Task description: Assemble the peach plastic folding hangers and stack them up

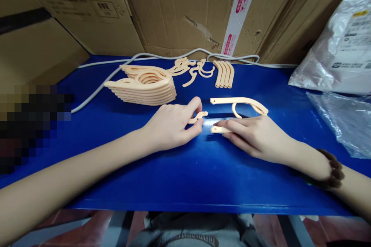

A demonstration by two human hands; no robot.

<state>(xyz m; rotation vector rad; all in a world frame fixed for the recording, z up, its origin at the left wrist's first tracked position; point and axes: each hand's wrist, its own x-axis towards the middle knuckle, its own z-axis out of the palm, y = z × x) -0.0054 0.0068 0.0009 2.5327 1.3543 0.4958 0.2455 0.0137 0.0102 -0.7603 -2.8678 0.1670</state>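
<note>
My left hand pinches a small cream hook piece between thumb and fingers, just above the blue table. To its right, my right hand grips a cream two-armed plastic frame. One arm of the frame runs along the far side, and the tip of the other shows between my right fingers. A curved part sits between the two arms. Behind my left hand lies a stack of cream frames. Loose hook pieces and several short curved arms lie at the back.
The blue table has a white cable along its back edge. Cardboard boxes stand behind it. Clear plastic bags rest at the right. A dark pixelated area covers the far left.
</note>
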